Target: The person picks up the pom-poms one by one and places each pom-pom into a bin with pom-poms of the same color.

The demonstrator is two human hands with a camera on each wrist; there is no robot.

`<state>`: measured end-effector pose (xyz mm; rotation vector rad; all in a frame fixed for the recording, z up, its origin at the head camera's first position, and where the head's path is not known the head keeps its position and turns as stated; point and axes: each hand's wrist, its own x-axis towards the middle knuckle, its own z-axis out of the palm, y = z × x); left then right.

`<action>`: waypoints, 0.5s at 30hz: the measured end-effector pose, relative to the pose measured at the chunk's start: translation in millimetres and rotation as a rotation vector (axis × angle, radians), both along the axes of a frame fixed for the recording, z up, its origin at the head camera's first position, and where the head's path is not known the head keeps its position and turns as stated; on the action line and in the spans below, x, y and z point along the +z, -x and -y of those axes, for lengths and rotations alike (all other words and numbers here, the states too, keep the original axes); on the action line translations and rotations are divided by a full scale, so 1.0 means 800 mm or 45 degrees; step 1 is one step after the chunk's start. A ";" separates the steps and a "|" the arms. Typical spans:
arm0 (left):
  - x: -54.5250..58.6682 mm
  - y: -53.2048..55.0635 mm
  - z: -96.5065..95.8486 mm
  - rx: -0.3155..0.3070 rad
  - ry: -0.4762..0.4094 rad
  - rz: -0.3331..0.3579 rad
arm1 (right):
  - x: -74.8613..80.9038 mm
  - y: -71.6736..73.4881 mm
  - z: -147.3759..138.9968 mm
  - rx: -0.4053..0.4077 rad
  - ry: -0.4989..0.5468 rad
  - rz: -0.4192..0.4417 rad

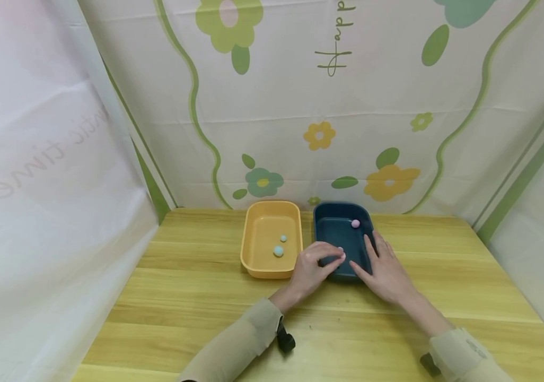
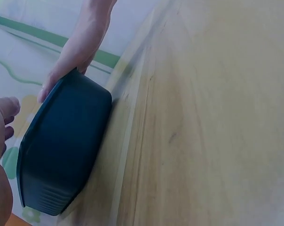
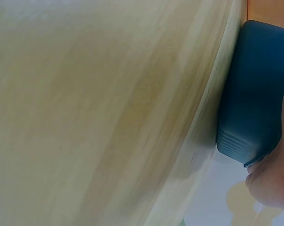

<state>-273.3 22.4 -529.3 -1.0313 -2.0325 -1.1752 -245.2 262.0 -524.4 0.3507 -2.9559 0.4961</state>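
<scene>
1. The desk (image 1: 195,297) carries two trays side by side.
2. Blue tray (image 1: 343,233): right hand (image 1: 386,268) rests flat-fingered on its rim.
3. Yellow tray (image 1: 272,239) holds two blue balls (image 1: 278,251).
4. Left hand (image 1: 315,268) pinches a pink ball (image 1: 341,253) over the blue tray; another pink ball (image 1: 355,224) lies inside it.

Head view looks down from above, tabletop (image 1: 195,286) ahead; both wrist views skim it close, sharing the dark blue tray (image 2: 67,146) at twelve o'clock.
</scene>
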 end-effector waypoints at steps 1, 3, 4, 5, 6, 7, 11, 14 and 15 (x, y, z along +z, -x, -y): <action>0.000 0.000 0.000 0.008 0.008 0.025 | 0.000 0.000 0.000 0.001 0.001 0.000; 0.000 0.001 -0.001 0.021 0.020 0.067 | 0.000 0.000 0.000 0.002 0.003 -0.001; -0.001 0.002 -0.002 0.024 0.022 0.083 | 0.000 0.000 -0.001 0.003 0.004 -0.002; -0.001 0.003 -0.003 0.028 0.024 0.099 | 0.000 0.000 -0.001 0.003 0.005 -0.003; -0.001 0.003 -0.003 0.035 0.029 0.108 | 0.000 0.000 -0.001 0.004 0.005 -0.002; 0.000 0.003 -0.004 0.042 0.031 0.111 | 0.000 0.000 -0.001 0.004 0.006 -0.002; 0.003 0.005 -0.007 0.053 0.033 0.133 | -0.001 0.001 0.000 -0.004 -0.002 -0.009; 0.007 0.007 -0.008 0.055 0.029 0.178 | -0.002 0.001 0.000 -0.010 -0.009 -0.011; 0.008 0.008 -0.008 0.056 0.029 0.196 | -0.002 0.002 0.000 -0.011 -0.009 -0.010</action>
